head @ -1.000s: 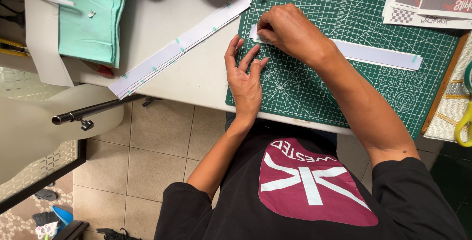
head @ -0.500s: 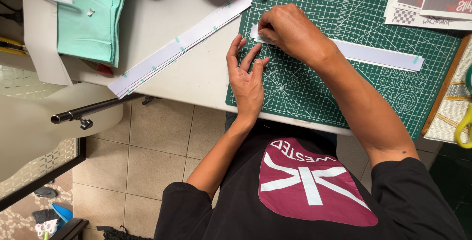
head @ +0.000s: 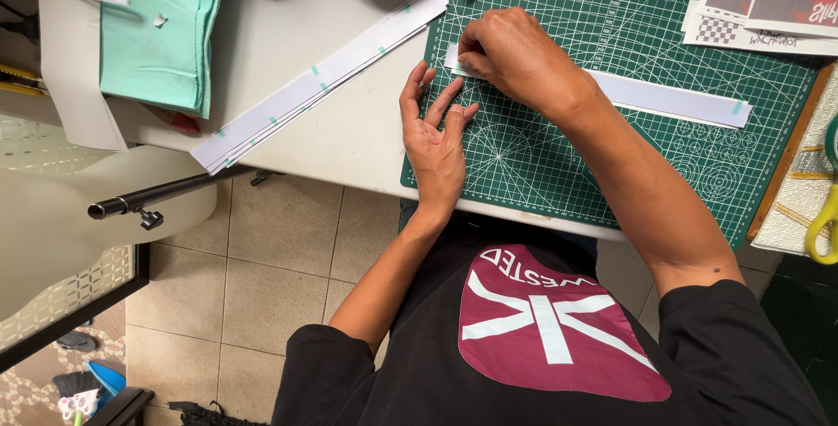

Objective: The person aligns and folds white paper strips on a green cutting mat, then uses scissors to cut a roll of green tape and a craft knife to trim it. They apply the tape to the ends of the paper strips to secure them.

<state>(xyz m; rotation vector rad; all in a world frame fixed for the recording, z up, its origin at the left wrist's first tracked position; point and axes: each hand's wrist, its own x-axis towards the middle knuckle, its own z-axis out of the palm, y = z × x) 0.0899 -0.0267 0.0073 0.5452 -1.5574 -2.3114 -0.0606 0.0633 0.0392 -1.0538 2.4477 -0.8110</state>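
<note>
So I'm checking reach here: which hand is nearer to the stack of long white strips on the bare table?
Left. The left hand lies just right of the stack of long white strips; the right hand is farther right.

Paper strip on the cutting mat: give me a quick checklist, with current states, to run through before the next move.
1. Strip lies flat on the mat: ok.
2. Right hand presses the strip's left end: ok.
3. Left hand rests on the mat, beside the strip: ok.
4. Strip's end under the right fingers: cannot tell, hidden.
5. Stacked strips lie apart from the hands: ok.
</note>
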